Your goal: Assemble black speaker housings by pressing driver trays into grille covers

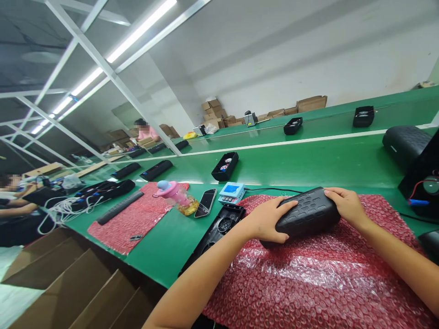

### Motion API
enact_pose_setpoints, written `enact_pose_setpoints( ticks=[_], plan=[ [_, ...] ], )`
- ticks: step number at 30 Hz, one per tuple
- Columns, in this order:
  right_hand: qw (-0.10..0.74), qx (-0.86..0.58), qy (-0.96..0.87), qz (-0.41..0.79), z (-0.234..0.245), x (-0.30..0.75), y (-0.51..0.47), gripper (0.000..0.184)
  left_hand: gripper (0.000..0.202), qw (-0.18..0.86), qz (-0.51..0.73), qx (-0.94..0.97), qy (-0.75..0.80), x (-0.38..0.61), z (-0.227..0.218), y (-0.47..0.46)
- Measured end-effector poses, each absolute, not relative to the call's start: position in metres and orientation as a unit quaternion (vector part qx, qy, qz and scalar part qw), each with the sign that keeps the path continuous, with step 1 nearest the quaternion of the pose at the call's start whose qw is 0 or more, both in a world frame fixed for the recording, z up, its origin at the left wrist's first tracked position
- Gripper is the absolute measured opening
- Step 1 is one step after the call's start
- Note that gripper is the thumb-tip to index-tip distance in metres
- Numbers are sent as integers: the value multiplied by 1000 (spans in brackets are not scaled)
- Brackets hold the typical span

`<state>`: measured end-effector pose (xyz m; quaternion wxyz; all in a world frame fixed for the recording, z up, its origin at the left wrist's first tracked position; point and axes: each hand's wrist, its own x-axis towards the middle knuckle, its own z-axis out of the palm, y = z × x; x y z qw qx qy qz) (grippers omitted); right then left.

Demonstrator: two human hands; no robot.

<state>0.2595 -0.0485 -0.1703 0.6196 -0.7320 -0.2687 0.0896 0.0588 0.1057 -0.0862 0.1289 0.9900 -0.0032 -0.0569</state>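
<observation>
A black speaker housing (310, 212) with a raised brick-like pattern is on the red bubble wrap (295, 283) in front of me. My left hand (269, 219) grips its left end, thumb low on the near side and fingers over the top. At the far right corner, my right hand (345, 205) holds it with thumb and fingers. The underside of the housing is hidden. Left of my left hand lies a long black panel (224, 224) with round speaker openings, partly covered by my forearm. A light-blue device with a small screen (232, 192) sits behind that panel, its cable running right.
A phone (206, 202) and a pink-lidded bottle (176, 197) stand to the left. Open black housings, one with wires (225, 166), rest on the green conveyor (308, 160). More speaker parts (425, 183) crowd the right edge. Two people are at the far left; cardboard (85, 288) is below.
</observation>
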Motion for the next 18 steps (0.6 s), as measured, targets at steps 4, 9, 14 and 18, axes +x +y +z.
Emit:
enact_pose_setpoints(
  ticks=[4,9,14,18],
  plan=[
    [596,-747,-285,69,-171,260,-49,35,99,121,-59,991,1,60,-88,105],
    [547,-765,-339,0,-146,252,-56,39,112,103,-65,993,7,61,-92,103],
    [432,-700,-489,-292,-82,225,-81,43,113,89,-61,994,7,61,-93,103],
    [386,-659,-522,-380,-34,211,-91,47,114,79,-66,995,3,60,-92,103]
  ],
)
